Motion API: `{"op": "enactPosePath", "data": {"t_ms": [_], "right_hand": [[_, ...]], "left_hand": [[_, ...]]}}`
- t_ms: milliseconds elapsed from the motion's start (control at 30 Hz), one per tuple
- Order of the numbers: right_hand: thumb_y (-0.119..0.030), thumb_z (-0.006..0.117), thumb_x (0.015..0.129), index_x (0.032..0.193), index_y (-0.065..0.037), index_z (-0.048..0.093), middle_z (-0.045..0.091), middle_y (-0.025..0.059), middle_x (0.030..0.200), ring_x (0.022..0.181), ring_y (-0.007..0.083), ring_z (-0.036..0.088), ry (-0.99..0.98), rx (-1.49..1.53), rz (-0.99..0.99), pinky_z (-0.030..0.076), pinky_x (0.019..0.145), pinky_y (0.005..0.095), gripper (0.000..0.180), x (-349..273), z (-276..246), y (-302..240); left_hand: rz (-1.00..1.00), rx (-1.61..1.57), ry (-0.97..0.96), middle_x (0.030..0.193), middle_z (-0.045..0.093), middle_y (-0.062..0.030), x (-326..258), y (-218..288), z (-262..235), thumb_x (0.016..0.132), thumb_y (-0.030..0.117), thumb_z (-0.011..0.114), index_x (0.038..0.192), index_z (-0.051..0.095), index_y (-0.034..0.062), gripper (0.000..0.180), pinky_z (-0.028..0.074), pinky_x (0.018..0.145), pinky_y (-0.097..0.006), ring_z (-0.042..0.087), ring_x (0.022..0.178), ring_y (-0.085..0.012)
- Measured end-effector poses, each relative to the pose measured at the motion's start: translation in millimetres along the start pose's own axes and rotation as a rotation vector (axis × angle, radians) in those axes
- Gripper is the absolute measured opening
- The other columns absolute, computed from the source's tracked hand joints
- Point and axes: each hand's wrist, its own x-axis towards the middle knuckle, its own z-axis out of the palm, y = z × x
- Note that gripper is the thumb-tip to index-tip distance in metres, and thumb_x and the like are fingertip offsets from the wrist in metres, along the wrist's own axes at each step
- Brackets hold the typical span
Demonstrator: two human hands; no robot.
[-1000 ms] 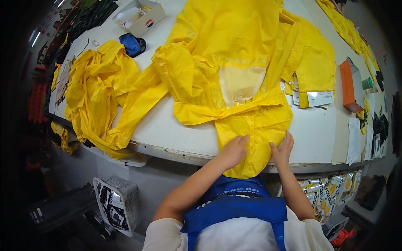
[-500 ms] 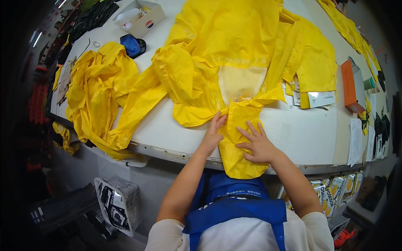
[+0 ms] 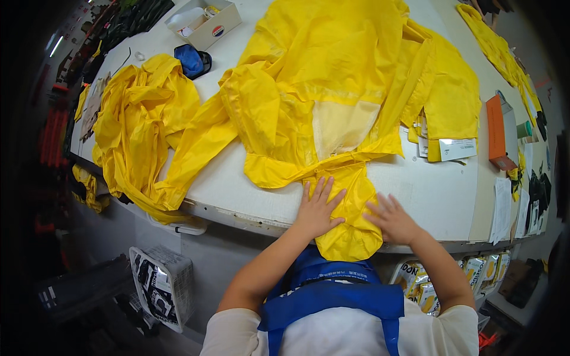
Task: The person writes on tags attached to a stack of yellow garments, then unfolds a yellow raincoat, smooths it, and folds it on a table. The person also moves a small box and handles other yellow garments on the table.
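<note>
A yellow raincoat point(image 3: 323, 56) lies spread on the white worktable. Its hood point(image 3: 350, 228) points towards me and hangs slightly over the front edge. My left hand point(image 3: 320, 207) lies flat on the hood's left part, fingers spread. At the hood's right edge is my right hand point(image 3: 393, 218), fingers stretched out and a little blurred; whether they touch the fabric I cannot tell. A pale mesh lining panel point(image 3: 342, 126) shows just beyond the hood.
Another yellow garment point(image 3: 145, 130) lies crumpled at left. Folded yellow pieces point(image 3: 452, 98) with white labels are at right, beside an orange box point(image 3: 500, 133). A white box point(image 3: 205, 26) and a blue pouch point(image 3: 191, 61) stand at back left. Below hangs a white basket point(image 3: 160, 288).
My left hand has moved from the hood's left edge onto its top. My right hand has slid off the hood to its right edge. The hood looks more crumpled.
</note>
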Motion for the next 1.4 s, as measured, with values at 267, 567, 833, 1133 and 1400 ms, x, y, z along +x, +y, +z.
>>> {"op": "enactPosePath", "data": {"t_ms": [267,567,833,1133,1400], "right_hand": [[-0.037,0.066,0.082,0.1,-0.006,0.057,0.065,0.0199,0.074,0.073,0.0378,0.065,0.153,0.482,0.893,0.05,0.063,0.0476,0.037,56.7,56.7,14.7],[-0.026,0.072,0.078,0.104,-0.002,0.06,0.062,0.0149,0.085,0.08,0.0281,0.062,0.37,0.591,0.758,0.05,0.071,0.0371,0.038,99.6,20.6,36.5],[-0.021,0.072,0.075,0.097,-0.005,0.065,0.061,0.0092,0.092,0.095,0.0276,0.055,0.22,0.274,0.197,0.043,0.084,0.0428,0.028,95.6,1.3,24.2],[-0.024,0.071,0.076,0.106,-0.009,0.061,0.061,0.0084,0.083,0.084,0.0278,0.059,-0.184,0.382,0.235,0.045,0.082,0.0392,0.035,63.8,20.1,36.9],[-0.026,0.074,0.073,0.113,-0.011,0.063,0.062,0.0075,0.092,0.094,0.0279,0.056,0.129,0.274,0.114,0.044,0.086,0.0403,0.045,76.0,26.2,21.0]], "left_hand": [[-0.102,-0.76,0.139,0.143,0.038,-0.0169,6.6,-29.4,-9.6,0.079,0.038,0.066,0.135,0.046,0.0161,0.063,0.019,0.11,-0.052,0.032,0.133,-0.0364],[-0.016,0.023,0.17,0.122,0.051,-0.008,-5.1,33.5,-4.6,0.067,0.037,0.076,0.127,0.052,0.0102,0.069,0.031,0.1,-0.046,0.047,0.116,-0.0244],[0.042,-0.009,0.28,0.11,0.059,-0.0035,-3.2,23.2,10.1,0.075,0.021,0.067,0.119,0.057,0.0094,0.047,0.036,0.096,-0.04,0.054,0.107,-0.0187],[-0.285,-0.379,-0.054,0.07,0.062,-0.0146,28.6,3.5,-17.7,0.087,0.02,0.058,0.098,0.053,0.0106,0.015,0.047,0.066,-0.045,0.062,0.078,-0.0358],[-0.222,-0.182,0.071,0.106,0.061,-0.0142,27.8,-1.8,0.3,0.083,0.024,0.063,0.095,0.057,0.01,0.02,0.048,0.072,-0.042,0.06,0.09,-0.0319]]}}
